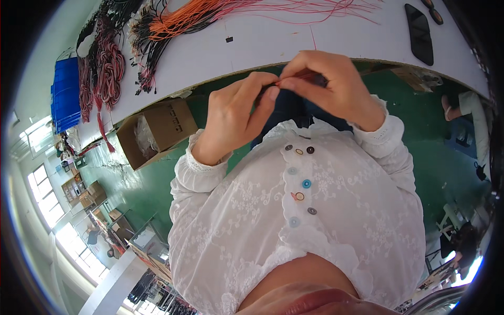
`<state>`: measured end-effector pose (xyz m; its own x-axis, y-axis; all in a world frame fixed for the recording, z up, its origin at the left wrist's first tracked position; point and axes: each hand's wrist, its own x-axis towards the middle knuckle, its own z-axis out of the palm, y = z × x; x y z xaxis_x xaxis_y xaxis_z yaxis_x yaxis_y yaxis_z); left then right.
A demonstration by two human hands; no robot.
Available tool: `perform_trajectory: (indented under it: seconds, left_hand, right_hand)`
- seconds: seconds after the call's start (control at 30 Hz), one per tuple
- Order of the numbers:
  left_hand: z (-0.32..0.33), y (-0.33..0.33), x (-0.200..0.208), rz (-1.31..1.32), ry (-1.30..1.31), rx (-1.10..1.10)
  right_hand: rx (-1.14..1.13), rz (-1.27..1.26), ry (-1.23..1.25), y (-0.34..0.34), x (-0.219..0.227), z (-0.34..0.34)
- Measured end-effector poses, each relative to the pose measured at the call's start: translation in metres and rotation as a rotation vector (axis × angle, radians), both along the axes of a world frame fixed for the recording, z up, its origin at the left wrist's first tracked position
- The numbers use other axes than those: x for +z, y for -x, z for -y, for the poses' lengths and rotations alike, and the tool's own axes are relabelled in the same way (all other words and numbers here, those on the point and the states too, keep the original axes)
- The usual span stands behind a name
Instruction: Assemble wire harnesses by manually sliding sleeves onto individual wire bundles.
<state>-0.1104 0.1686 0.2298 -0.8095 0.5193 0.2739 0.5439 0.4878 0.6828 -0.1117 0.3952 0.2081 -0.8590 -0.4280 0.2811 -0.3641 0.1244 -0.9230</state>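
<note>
My left hand [231, 113] and my right hand [333, 86] meet just off the near edge of the table, fingertips almost touching. Between them runs a short stretch of thin red wire [278, 83], pinched by thumb and forefinger on each side. Something dark shows under the curled fingers of my right hand, too shadowed to make out. On the white table [262, 50], a bundle of orange wires [181, 21] fans out into loose pink-red wires [315, 6]. Black wires with small connectors [152, 63] lie at its left end.
Coiled red-and-black wire bundles [109, 63] hang over the table's left end, beside a blue bin [65, 94]. An open cardboard box [157, 131] stands on the green floor below. A phone [419, 34] and a small black piece [229, 39] lie on the table. A person's leg [472, 115] shows at right.
</note>
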Motion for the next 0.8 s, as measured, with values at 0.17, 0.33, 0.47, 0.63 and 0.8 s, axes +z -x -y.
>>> perform_trajectory:
  seconds: [0.17,0.33,0.47,0.63,0.8]
  left_hand:
    - [0.003,0.003,0.006,-0.043,-0.019,0.096]
    - [0.015,0.002,0.004,-0.037,-0.013,0.038]
    - [0.004,0.000,0.003,0.034,0.042,-0.014]
    - [0.005,0.002,0.000,0.023,-0.030,-0.020]
    - [0.020,0.005,0.011,0.213,-0.012,-0.039]
  right_hand:
    - [0.043,0.212,0.161,0.000,-0.006,-0.011]
    - [-0.030,0.150,0.102,0.000,-0.015,-0.026]
    - [-0.063,-0.073,-0.023,0.000,-0.001,-0.005]
    - [0.012,0.087,0.095,-0.002,0.004,-0.002]
    - [-0.077,-0.069,-0.001,-0.007,-0.007,-0.027]
